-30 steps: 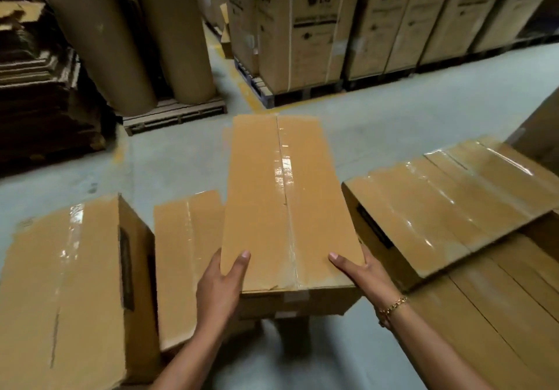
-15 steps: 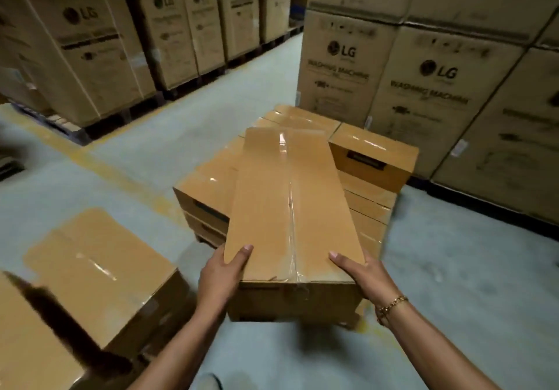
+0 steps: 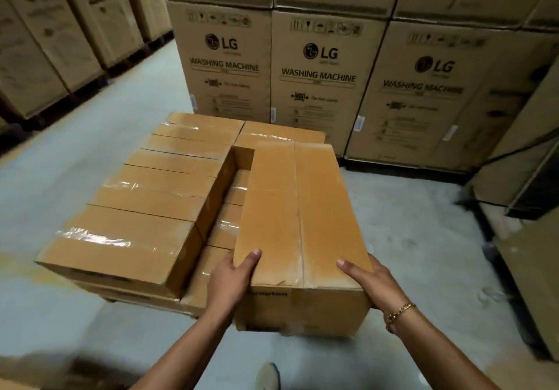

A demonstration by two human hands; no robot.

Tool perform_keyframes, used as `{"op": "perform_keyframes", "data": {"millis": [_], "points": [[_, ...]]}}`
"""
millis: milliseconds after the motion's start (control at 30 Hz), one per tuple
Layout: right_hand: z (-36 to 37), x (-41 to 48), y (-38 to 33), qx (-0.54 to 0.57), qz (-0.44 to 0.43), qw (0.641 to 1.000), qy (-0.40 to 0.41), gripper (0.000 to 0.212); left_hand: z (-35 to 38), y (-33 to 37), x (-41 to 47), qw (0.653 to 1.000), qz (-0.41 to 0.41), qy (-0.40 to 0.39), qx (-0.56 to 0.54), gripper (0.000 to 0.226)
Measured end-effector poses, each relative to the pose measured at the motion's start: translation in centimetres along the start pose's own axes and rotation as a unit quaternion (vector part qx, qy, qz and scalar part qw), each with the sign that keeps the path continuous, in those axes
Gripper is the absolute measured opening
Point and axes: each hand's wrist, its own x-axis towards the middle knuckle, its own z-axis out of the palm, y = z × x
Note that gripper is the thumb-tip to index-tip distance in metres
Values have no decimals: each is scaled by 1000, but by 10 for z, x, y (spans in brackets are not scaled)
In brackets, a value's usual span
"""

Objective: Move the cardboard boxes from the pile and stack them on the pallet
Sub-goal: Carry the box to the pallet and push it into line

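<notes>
Close beside carried box (image 3: 302, 208), stacked boxes (image 3: 145, 202); cartons (image 3: 317, 75) beyond.

A slot is left open on the lower tier (image 3: 225, 226), walled on its left by the upper row of boxes (image 3: 145, 202) and overhung by the carried box (image 3: 299, 208). Behind, passage is closed by washing machine cartons (image 3: 317, 78). Floor (image 3: 75, 162) is left free on the left; the right is narrowed by further cartons (image 3: 532, 268).
</notes>
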Motion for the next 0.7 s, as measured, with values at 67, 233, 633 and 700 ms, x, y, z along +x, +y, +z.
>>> {"op": "perform_keyframes", "data": {"millis": [67,233,633,700], "points": [[-14,25,-10,-6,-3,1000,2,39,20,16,24,1000,-5,-11,-5,61],[-57,86,-23,-9,9,1000,13,37,73,60,79,999,-11,-31,2,76],[-211,309,-63,-99,-14,993,-59,103,261,162,170,995,-78,58,-35,71],[-236,345,-82,-107,-6,989,-99,79,290,180,174,990,-97,81,-58,72]]}}
